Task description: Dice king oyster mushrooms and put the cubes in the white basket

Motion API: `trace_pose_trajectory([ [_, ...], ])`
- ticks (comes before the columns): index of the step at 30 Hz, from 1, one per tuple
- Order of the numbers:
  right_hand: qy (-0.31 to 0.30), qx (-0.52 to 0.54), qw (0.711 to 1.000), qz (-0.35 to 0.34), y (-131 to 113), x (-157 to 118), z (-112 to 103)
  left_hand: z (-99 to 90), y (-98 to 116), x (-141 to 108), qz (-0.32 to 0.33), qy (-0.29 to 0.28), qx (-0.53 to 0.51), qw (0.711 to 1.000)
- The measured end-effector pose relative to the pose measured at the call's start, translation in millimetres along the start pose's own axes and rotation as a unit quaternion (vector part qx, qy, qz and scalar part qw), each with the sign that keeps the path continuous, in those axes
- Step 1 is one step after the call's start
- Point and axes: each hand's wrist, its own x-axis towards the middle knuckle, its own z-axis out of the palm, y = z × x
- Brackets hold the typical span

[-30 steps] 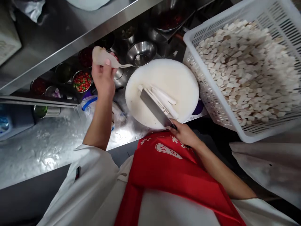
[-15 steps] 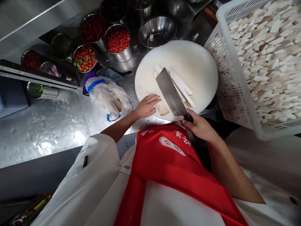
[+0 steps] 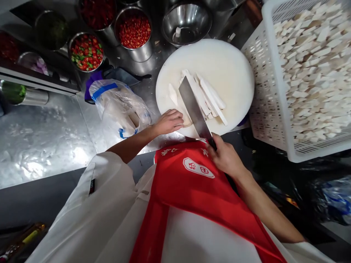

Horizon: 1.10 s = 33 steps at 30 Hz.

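Observation:
In the head view, my right hand is closed round the dark handle of a cleaver. Its broad blade slants across the near half of a round white cutting board. My left hand curls its fingers on a pale mushroom piece at the board's near left, beside the blade. That piece is partly covered by the fingers. Long white mushroom strips lie right of the blade, several side by side. A separate thin slice rests to the left of the blade.
A white basket full of cut pale pieces stands at the right. A plastic bag with pale contents lies left of the board. Behind are a steel bowl and containers of chopped red chillies and mixed red-green peppers.
My left fingers, stretched out before, now curl on the mushroom piece. The cleaver has shifted a little left across the board, showing more of the strips. A slice now shows at the left.

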Motion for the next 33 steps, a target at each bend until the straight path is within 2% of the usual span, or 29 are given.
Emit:
trace_pose_trajectory([
  [4,-0.023,-0.041,0.999,-0.017,-17,-6,0,9.3,5,1,0.018,-0.007,-0.009,1.000],
  [11,-0.056,-0.032,0.998,-0.013,-26,-19,-21,9.9,10,6,-0.011,-0.005,-0.001,1.000],
  [15,-0.053,-0.040,0.998,0.003,-25,-25,-14,13.0,13,7,-0.023,-0.008,0.001,1.000],
  [20,-0.058,-0.055,0.996,0.028,-14,-5,11,13.0,13,9,-0.013,-0.014,0.016,1.000],
  [25,-0.060,-0.064,0.996,0.023,-11,16,8,9.8,12,8,0.002,-0.001,0.005,1.000],
  [29,-0.035,-0.036,0.999,0.002,-14,1,0,11.6,13,4,0.003,0.008,-0.011,1.000],
  [33,-0.045,-0.032,0.998,0.012,-21,-21,-9,15.5,16,2,0.012,-0.003,-0.005,1.000],
])
